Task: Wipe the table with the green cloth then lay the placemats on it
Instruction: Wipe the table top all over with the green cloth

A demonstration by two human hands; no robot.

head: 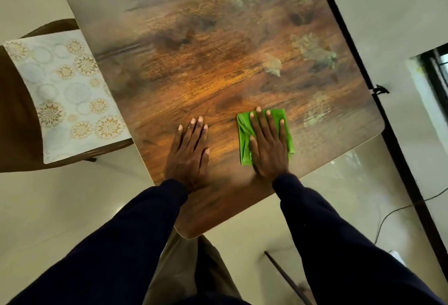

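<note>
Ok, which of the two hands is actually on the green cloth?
The right hand: it presses flat, fingers straight, on the green cloth. The left hand lies flat on the bare table beside it, apart from the cloth.

Cloth point(244, 132) on table point(218, 62), right; placemat point(65, 91) on chair point(14, 115), left

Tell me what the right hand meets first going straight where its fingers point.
Nothing, it seems: beyond the right hand and green cloth lies only bare table to the picture's edge.
</note>
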